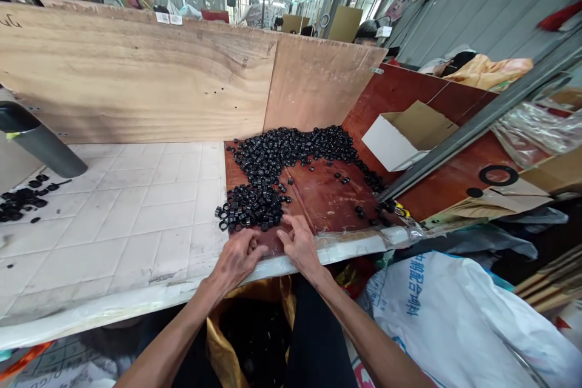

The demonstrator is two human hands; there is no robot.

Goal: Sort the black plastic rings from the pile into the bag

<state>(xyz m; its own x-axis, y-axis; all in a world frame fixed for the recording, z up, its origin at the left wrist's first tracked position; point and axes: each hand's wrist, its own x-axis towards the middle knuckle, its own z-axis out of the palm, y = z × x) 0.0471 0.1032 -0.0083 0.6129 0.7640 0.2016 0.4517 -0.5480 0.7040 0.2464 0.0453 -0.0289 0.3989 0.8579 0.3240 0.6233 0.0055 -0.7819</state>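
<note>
A big heap of small black plastic rings [291,151] lies on the red-brown board of the workbench, with a smaller cluster of rings [254,209] pulled toward the front edge. My left hand [237,257] rests at the bench edge just below that cluster, fingers curled inward against the board. My right hand [297,241] lies beside it, fingers bent and pressed down, tips touching the nearest rings. What either hand holds under its fingers is hidden.
A plywood wall [136,79] backs the bench. White tiled surface [122,218] spreads left, with a grey tube [40,139] and more black rings [20,200]. An open cardboard box [404,133] stands right. A yellow-lined bag [254,333] hangs below the edge; a white sack [454,315] sits lower right.
</note>
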